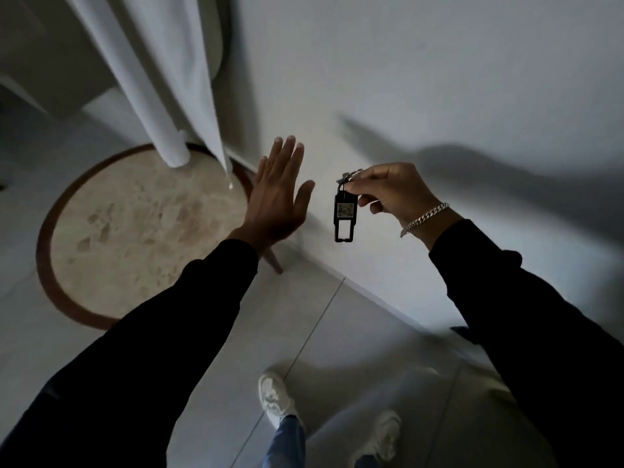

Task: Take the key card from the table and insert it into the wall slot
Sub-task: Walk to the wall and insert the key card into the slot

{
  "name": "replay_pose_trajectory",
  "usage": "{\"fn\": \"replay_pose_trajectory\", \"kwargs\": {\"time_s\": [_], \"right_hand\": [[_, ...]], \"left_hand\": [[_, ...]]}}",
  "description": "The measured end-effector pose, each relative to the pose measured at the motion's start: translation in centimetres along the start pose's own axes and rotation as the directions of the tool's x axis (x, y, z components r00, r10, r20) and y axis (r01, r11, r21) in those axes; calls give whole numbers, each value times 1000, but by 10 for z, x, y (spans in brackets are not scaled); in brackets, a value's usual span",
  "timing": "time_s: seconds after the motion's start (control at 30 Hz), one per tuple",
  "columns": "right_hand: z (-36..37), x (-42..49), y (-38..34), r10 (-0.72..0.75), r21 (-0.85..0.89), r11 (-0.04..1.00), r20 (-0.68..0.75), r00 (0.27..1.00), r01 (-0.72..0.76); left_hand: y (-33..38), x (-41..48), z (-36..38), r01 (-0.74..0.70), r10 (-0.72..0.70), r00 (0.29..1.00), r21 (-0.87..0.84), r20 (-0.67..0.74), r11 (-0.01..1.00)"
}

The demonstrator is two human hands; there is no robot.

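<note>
My right hand [393, 194] pinches the metal ring at the top of the key card [344, 214], a black rectangular tag with a pale label reading 402, which dangles in the air in front of the white wall [439, 79]. My left hand [275, 194] is held flat with fingers spread, palm toward the wall, just right of the round table [135, 231]. The table has a beige marble top and a brown wooden rim. No wall slot shows in this view.
A white curtain [162, 79] hangs down over the table's far edge. The floor is pale tile [304, 332]. My white shoes [275, 396] and jeans are at the bottom, close to the skirting of the wall.
</note>
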State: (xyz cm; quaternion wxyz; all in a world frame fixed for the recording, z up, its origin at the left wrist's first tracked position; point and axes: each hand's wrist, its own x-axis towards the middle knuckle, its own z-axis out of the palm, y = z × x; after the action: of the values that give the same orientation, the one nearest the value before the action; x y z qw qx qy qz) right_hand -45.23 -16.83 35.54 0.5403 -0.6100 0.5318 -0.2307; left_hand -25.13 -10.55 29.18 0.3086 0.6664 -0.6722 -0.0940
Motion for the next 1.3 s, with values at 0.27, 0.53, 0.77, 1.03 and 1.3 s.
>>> {"fn": "replay_pose_trajectory", "kwargs": {"time_s": [0.27, 0.53, 0.77, 1.03, 1.3], "right_hand": [[-129, -102, -64, -219, -7, 975, -187, 958, 221], [-200, -191, -111, -379, 1, 916, -323, 867, 401], [-256, -245, -128, -449, 1, 854, -499, 741, 520], [-324, -292, -135, -487, -94, 815, -645, 589, 571], [-402, -338, -128, -525, -216, 799, -705, 476, 561]], "left_hand": [[164, 55, -41, -256, 247, 955, -34, -166, 966], [304, 102, -83, -553, 521, 798, -27, -303, 833], [384, 129, -86, -750, 692, 605, 10, -395, 661], [472, 128, -60, -839, 776, 467, 67, -423, 541], [552, 126, -18, -823, 802, 386, 223, -456, 523]]}}
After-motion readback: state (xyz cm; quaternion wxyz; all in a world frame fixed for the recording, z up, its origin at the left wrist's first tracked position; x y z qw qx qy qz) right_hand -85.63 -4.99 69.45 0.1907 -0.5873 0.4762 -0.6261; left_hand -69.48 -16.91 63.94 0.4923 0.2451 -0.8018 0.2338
